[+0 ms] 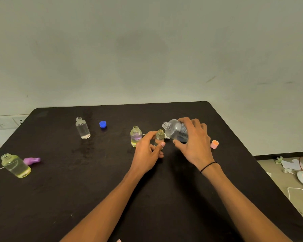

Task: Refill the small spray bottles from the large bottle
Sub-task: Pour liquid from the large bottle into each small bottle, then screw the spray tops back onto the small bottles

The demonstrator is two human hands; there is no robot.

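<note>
Near the table's middle, the left hand (pixel 147 149) curls around a small open bottle (pixel 159 136) standing upright on the dark matte table (pixel 94 189), thumb and fingers pinching its clear sides. At its three o'clock, the right hand (pixel 193 142) grips the large clear bottle (pixel 175 131), tilted so its long axis slants and its uncapped threaded mouth points to ten o'clock, just above the small one's neck. Just beside, at nine o'clock, stands an open bottle with yellow and violet liquid (pixel 136 136). Farther at ten o'clock sits a blue cap (pixel 102 124).
</note>
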